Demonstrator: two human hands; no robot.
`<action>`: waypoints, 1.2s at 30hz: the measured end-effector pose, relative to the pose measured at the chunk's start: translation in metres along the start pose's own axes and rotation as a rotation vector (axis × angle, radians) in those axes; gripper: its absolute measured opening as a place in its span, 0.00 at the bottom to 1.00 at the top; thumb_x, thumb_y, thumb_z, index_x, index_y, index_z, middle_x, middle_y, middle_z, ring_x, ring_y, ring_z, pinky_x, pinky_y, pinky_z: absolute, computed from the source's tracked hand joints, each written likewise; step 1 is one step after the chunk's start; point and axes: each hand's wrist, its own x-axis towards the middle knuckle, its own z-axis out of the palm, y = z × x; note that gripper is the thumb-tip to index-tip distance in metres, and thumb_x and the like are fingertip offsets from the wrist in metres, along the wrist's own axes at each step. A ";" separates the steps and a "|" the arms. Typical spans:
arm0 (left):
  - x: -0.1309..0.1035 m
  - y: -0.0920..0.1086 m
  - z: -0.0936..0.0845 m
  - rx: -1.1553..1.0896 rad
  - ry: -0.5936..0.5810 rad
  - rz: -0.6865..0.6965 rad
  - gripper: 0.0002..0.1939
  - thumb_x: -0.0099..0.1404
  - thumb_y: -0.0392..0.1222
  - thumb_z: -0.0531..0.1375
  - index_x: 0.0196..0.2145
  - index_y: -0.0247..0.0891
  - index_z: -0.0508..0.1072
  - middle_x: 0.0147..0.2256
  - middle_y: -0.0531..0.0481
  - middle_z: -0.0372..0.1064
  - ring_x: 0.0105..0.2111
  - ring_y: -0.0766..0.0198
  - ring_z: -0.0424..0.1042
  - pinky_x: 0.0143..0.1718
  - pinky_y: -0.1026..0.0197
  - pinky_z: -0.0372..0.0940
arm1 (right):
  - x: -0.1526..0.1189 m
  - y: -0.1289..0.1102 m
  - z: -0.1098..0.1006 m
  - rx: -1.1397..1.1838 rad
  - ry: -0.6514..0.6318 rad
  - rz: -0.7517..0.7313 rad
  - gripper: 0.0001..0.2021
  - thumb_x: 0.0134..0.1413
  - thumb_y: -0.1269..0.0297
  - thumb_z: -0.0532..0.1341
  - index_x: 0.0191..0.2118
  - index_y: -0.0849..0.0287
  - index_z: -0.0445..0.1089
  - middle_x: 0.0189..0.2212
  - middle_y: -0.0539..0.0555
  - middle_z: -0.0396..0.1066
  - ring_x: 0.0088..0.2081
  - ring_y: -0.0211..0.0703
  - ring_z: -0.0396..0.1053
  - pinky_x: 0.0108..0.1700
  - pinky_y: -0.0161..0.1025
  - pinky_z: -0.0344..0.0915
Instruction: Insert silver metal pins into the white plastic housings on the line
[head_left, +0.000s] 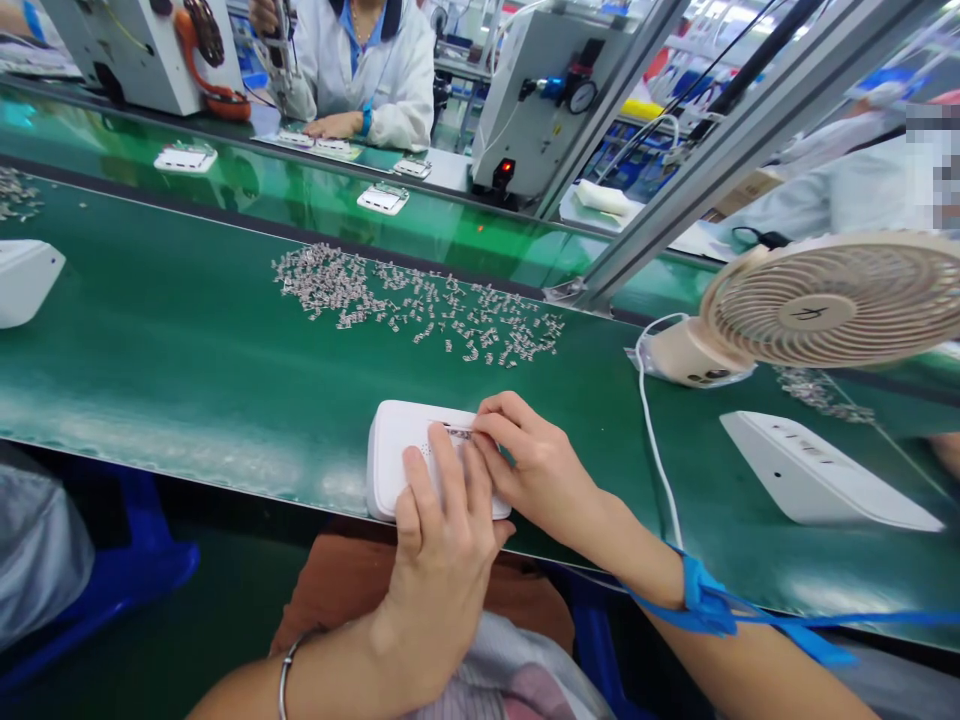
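A white plastic device housing with rounded corners lies near the belt's front edge. My left hand lies over it, fingers across its top and thumb by its near right edge, holding it in place. A narrow slot with small metal parts shows in its upper face. At the right end of that slot, my right hand is closed in a pinch; whatever its fingertips hold is hidden. Beyond both hands, many small metal clips are scattered in a loose pile.
A beige fan stands at right, its white cable running near my right forearm. White housings lie at right and far left. A blue wrist strap trails rightward. Across the line, a person in white works beside circuit boards.
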 end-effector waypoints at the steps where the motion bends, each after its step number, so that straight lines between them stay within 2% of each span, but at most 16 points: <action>1: 0.000 -0.001 0.001 0.006 -0.001 0.008 0.31 0.63 0.58 0.52 0.57 0.34 0.63 0.56 0.41 0.62 0.51 0.47 0.62 0.44 0.54 0.49 | 0.001 0.000 0.000 0.004 0.004 0.015 0.09 0.55 0.76 0.51 0.27 0.60 0.65 0.30 0.56 0.65 0.28 0.37 0.64 0.29 0.35 0.66; 6: 0.002 -0.002 0.005 0.025 0.011 0.005 0.34 0.59 0.63 0.54 0.55 0.35 0.65 0.55 0.42 0.63 0.50 0.47 0.59 0.44 0.54 0.48 | -0.001 0.002 0.000 0.156 0.029 0.112 0.08 0.54 0.76 0.53 0.28 0.60 0.66 0.30 0.55 0.66 0.30 0.37 0.65 0.30 0.35 0.65; 12: 0.002 -0.001 0.006 0.030 0.017 -0.005 0.34 0.57 0.64 0.55 0.53 0.37 0.66 0.54 0.43 0.63 0.50 0.49 0.57 0.43 0.55 0.47 | -0.017 0.000 -0.001 0.309 0.097 0.196 0.08 0.55 0.76 0.54 0.35 0.58 0.69 0.39 0.57 0.69 0.41 0.39 0.70 0.39 0.36 0.69; 15: 0.001 -0.001 0.006 0.036 0.025 -0.009 0.33 0.58 0.64 0.54 0.52 0.37 0.67 0.54 0.44 0.64 0.50 0.49 0.57 0.43 0.55 0.47 | -0.022 0.000 0.001 0.258 0.096 0.149 0.10 0.55 0.77 0.54 0.36 0.57 0.69 0.39 0.57 0.69 0.44 0.41 0.70 0.40 0.37 0.70; 19: 0.002 -0.001 0.010 0.028 0.039 -0.020 0.33 0.59 0.64 0.53 0.52 0.37 0.67 0.53 0.44 0.65 0.50 0.50 0.57 0.43 0.55 0.47 | -0.022 0.000 0.000 0.167 0.076 0.087 0.10 0.56 0.77 0.53 0.38 0.61 0.69 0.41 0.61 0.68 0.41 0.41 0.71 0.39 0.37 0.71; 23: 0.001 0.001 0.012 0.026 0.074 -0.035 0.32 0.60 0.62 0.52 0.53 0.37 0.66 0.54 0.44 0.64 0.50 0.49 0.57 0.43 0.55 0.47 | -0.013 -0.001 -0.007 0.042 -0.063 -0.079 0.11 0.57 0.76 0.50 0.38 0.63 0.69 0.42 0.64 0.67 0.39 0.43 0.71 0.37 0.40 0.71; 25: -0.001 0.003 0.010 0.027 0.055 -0.025 0.32 0.61 0.62 0.52 0.54 0.36 0.66 0.54 0.43 0.64 0.50 0.49 0.57 0.43 0.55 0.47 | -0.009 0.002 -0.013 0.049 -0.107 -0.087 0.12 0.58 0.75 0.50 0.40 0.61 0.69 0.42 0.62 0.67 0.39 0.42 0.70 0.36 0.39 0.71; 27: -0.001 0.003 0.008 0.023 0.030 -0.007 0.33 0.60 0.62 0.53 0.53 0.34 0.66 0.54 0.42 0.64 0.50 0.49 0.58 0.43 0.55 0.47 | -0.012 0.012 -0.024 0.062 -0.013 0.018 0.12 0.58 0.73 0.51 0.43 0.57 0.69 0.41 0.59 0.68 0.39 0.41 0.70 0.38 0.39 0.70; 30: 0.004 -0.011 0.009 -0.011 0.017 -0.020 0.31 0.60 0.60 0.54 0.52 0.35 0.68 0.54 0.43 0.64 0.47 0.48 0.60 0.40 0.53 0.50 | -0.037 0.050 -0.051 -0.096 0.293 0.294 0.10 0.56 0.63 0.57 0.44 0.55 0.69 0.42 0.59 0.69 0.43 0.48 0.69 0.46 0.47 0.67; 32: 0.012 -0.037 0.013 -0.058 -0.041 -0.091 0.29 0.61 0.57 0.55 0.53 0.35 0.67 0.54 0.41 0.63 0.46 0.44 0.62 0.39 0.49 0.53 | -0.067 0.092 -0.076 -0.360 0.411 0.501 0.18 0.49 0.51 0.62 0.44 0.54 0.70 0.43 0.61 0.67 0.48 0.57 0.66 0.49 0.53 0.63; 33: 0.016 -0.054 0.015 -0.081 -0.082 -0.164 0.29 0.62 0.56 0.54 0.54 0.33 0.66 0.55 0.38 0.62 0.47 0.40 0.62 0.40 0.45 0.56 | -0.085 0.114 -0.089 -0.474 0.404 0.671 0.21 0.46 0.48 0.63 0.44 0.52 0.70 0.45 0.64 0.65 0.50 0.61 0.63 0.50 0.55 0.61; 34: 0.021 -0.072 0.017 -0.090 -0.124 -0.236 0.31 0.62 0.56 0.54 0.55 0.30 0.64 0.56 0.32 0.59 0.48 0.33 0.61 0.39 0.39 0.57 | -0.104 0.135 -0.100 -0.585 0.489 0.847 0.27 0.33 0.44 0.68 0.40 0.53 0.72 0.41 0.65 0.65 0.49 0.68 0.63 0.46 0.60 0.60; 35: 0.026 -0.090 0.017 -0.092 -0.125 -0.383 0.33 0.62 0.57 0.53 0.56 0.28 0.62 0.59 0.26 0.52 0.51 0.25 0.56 0.40 0.31 0.56 | -0.123 0.154 -0.109 -0.620 0.473 1.016 0.29 0.25 0.42 0.69 0.38 0.52 0.72 0.38 0.66 0.63 0.47 0.71 0.63 0.42 0.61 0.60; 36: 0.031 -0.105 0.017 -0.101 -0.117 -0.496 0.36 0.62 0.58 0.53 0.58 0.26 0.59 0.62 0.24 0.42 0.54 0.19 0.49 0.42 0.24 0.52 | -0.141 0.170 -0.116 -0.609 0.431 1.162 0.28 0.22 0.41 0.70 0.34 0.51 0.72 0.34 0.64 0.63 0.45 0.71 0.63 0.39 0.61 0.59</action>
